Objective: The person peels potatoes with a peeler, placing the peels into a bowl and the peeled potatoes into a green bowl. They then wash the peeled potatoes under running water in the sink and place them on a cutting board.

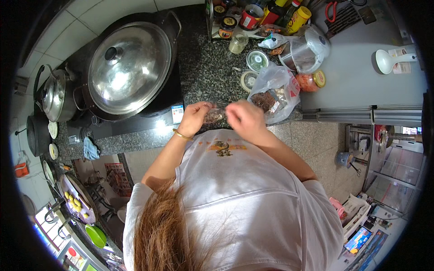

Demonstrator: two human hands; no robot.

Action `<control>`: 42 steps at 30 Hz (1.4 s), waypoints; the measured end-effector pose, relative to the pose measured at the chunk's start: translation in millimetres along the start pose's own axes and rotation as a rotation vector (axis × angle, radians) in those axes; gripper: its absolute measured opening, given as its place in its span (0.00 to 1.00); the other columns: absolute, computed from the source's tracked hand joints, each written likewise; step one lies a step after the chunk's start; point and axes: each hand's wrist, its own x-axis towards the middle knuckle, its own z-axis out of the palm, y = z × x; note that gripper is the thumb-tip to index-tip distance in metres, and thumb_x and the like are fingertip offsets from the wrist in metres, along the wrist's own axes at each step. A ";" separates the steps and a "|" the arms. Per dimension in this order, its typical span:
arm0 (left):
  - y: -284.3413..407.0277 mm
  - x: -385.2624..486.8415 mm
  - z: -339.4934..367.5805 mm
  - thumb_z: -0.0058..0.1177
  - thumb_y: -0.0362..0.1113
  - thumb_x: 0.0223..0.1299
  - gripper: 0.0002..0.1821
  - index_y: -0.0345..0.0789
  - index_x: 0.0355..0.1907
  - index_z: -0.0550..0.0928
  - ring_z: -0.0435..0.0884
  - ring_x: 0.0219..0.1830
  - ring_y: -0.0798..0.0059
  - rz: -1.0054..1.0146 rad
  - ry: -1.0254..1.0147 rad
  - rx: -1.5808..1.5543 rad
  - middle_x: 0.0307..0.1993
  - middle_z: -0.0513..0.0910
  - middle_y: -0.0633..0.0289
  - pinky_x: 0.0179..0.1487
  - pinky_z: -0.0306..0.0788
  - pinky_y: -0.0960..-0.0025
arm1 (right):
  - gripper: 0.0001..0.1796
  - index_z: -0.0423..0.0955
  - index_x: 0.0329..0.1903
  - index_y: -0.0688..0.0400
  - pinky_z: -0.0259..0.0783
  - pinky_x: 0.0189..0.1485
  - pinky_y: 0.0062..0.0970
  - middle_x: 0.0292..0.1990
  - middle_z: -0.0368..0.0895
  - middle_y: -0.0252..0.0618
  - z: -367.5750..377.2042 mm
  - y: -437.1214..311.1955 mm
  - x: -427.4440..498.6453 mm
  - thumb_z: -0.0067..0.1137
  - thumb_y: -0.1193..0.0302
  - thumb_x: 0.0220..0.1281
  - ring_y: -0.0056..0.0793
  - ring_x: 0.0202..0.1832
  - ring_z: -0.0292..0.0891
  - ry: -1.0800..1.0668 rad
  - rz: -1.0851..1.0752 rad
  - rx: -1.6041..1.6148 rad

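Observation:
A small clear plastic packet (214,116) with brownish dried pieces inside is held over the counter's front edge, close to my shirt. My left hand (194,117), with a gold bangle at the wrist, pinches its left side. At its right side my right hand (247,119) is curled and slightly blurred, the fingertips on the packet's edge. Just beyond my right hand lies an opened white plastic bag (274,79). Inside it are a dark brown, stringy dried clump (263,101) and other small packets. Two round lidded containers (257,61) (249,80) stand behind the bag.
On the left, a large wok with a domed metal lid (130,67) covers the stove, beside a smaller lidded pot (54,96). Sauce bottles and jars (251,17) fill a rack at the back. A glass jar (238,43), a steel pot (295,56) and a gold-lidded jar (310,82) stand right.

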 end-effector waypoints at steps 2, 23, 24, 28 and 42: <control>1.5 -1.1 5.0 0.43 0.34 0.68 0.14 0.27 0.43 0.82 0.77 0.45 0.80 0.015 0.023 -0.069 0.44 0.83 0.61 0.53 0.69 0.75 | 0.08 0.73 0.36 0.55 0.73 0.28 0.34 0.26 0.76 0.37 6.2 -8.8 -1.9 0.59 0.74 0.52 0.38 0.27 0.76 -0.120 -0.077 -0.110; -8.4 7.5 20.9 0.44 0.37 0.70 0.17 0.28 0.52 0.79 0.77 0.48 0.72 0.378 0.274 0.082 0.47 0.81 0.54 0.55 0.68 0.72 | 0.04 0.75 0.24 0.56 0.73 0.32 0.29 0.28 0.73 0.36 24.0 4.3 5.0 0.54 0.70 0.45 0.31 0.33 0.74 -0.431 -0.215 -0.550; -9.7 9.1 21.3 0.44 0.37 0.70 0.17 0.28 0.52 0.79 0.77 0.49 0.71 0.376 0.273 0.078 0.47 0.81 0.53 0.55 0.68 0.72 | 0.03 0.74 0.24 0.56 0.72 0.31 0.29 0.29 0.72 0.36 23.8 2.2 4.6 0.54 0.71 0.44 0.31 0.33 0.74 -0.422 -0.255 -0.523; -10.0 15.8 23.0 0.44 0.38 0.70 0.18 0.29 0.54 0.77 0.76 0.53 0.71 0.328 0.192 0.013 0.50 0.80 0.54 0.57 0.67 0.72 | 0.04 0.73 0.23 0.59 0.74 0.33 0.34 0.31 0.74 0.39 24.5 -3.2 15.5 0.56 0.72 0.45 0.36 0.35 0.75 -0.488 -0.245 -0.444; 10.4 8.3 -15.4 0.67 0.25 0.48 0.35 0.30 0.62 0.69 0.76 0.52 0.78 -0.109 -0.501 -0.194 0.50 0.80 0.63 0.60 0.69 0.71 | 0.11 0.78 0.43 0.62 0.72 0.34 0.25 0.28 0.82 0.38 -45.7 38.5 53.8 0.53 0.72 0.61 0.24 0.29 0.78 -0.804 0.673 0.621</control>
